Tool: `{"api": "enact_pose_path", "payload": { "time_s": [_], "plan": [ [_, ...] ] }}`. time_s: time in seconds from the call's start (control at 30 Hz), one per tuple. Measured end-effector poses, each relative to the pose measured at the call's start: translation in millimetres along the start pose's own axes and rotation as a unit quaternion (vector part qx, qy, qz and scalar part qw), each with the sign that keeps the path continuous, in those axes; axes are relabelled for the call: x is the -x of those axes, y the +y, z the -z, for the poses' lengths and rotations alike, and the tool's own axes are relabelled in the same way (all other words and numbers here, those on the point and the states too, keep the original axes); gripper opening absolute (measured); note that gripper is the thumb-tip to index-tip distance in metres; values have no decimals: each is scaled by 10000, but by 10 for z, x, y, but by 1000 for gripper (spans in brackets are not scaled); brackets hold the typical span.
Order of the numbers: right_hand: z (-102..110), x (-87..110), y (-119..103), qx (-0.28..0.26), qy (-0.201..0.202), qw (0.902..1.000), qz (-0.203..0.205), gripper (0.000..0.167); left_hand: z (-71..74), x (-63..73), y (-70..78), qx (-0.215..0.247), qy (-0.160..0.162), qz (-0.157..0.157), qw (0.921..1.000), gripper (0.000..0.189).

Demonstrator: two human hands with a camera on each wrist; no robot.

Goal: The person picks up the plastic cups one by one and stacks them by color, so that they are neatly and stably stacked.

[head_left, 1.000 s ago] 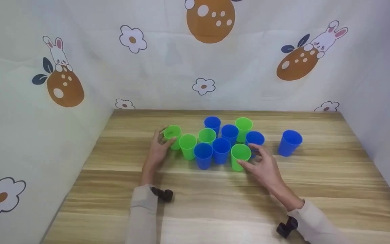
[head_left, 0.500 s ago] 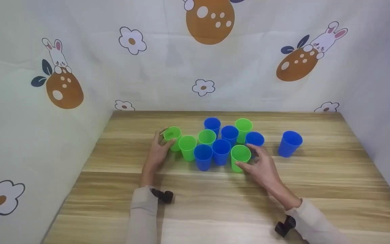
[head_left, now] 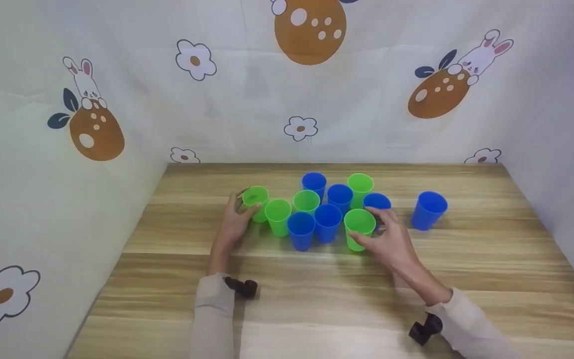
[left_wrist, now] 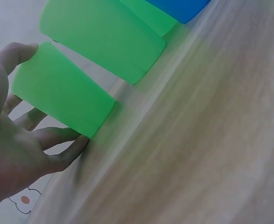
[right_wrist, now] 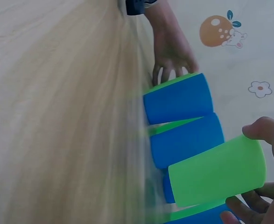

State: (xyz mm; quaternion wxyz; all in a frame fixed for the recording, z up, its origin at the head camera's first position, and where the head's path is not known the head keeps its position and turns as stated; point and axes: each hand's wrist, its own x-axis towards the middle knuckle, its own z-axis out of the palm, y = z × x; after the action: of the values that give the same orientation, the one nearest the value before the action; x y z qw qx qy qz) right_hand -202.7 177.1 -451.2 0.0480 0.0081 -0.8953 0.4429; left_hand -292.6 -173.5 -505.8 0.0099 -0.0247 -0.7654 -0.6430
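Note:
At the left end of the cup group, my left hand (head_left: 235, 222) holds a green cup (left_wrist: 62, 91) with its thumb at the rim and fingers round the far side. The cup stands upright on the table. My right hand (head_left: 391, 242) grips another green cup (right_wrist: 218, 172) at the front right, thumb on the near side and fingers behind. In the right wrist view, that cup's base sits higher off the table than the bases of the blue cups (right_wrist: 179, 99) beside it. A blue cup (head_left: 377, 202) is partly hidden behind the right fingers.
Several more upright cups stand close together between the hands, among them a front blue cup (head_left: 301, 232) and a rear green cup (head_left: 360, 184). A lone blue cup (head_left: 428, 212) stands at the right. Patterned cloth (head_left: 237, 99) encloses the wooden table (head_left: 307, 309) at the back and sides.
The green cup in my right hand has risen slightly and shifted a little right, with the hand moving along. My left hand keeps its hold on the left green cup.

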Motion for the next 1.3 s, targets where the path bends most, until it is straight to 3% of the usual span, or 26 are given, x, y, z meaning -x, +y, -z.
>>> {"api": "enact_pose_path", "payload": {
  "time_s": [0.2,0.4,0.53,0.93,1.1,1.3],
  "plan": [
    [178,-12,-176,-90,64,9998,139,67,-15,14,17,-36,-22,80,10000,64],
    [325,-35,-391,-368,135,9988,295,68,-24,5,22,-184,-82,-164,9997,68],
    [356,-74,-513,-472,13,9984,309,69,-15,3,8,-251,-30,-164,9995,68],
    [230,-277,-789,-1058,-332,9928,461,65,20,11,5,-206,-26,-156,9997,63],
    [159,-379,-892,-1287,-570,9888,505,65,-12,15,53,13,-64,-22,10000,62],
    [20,-459,-989,-1475,-894,9835,544,68,-31,36,78,-31,23,134,9999,65]
  ]
}}
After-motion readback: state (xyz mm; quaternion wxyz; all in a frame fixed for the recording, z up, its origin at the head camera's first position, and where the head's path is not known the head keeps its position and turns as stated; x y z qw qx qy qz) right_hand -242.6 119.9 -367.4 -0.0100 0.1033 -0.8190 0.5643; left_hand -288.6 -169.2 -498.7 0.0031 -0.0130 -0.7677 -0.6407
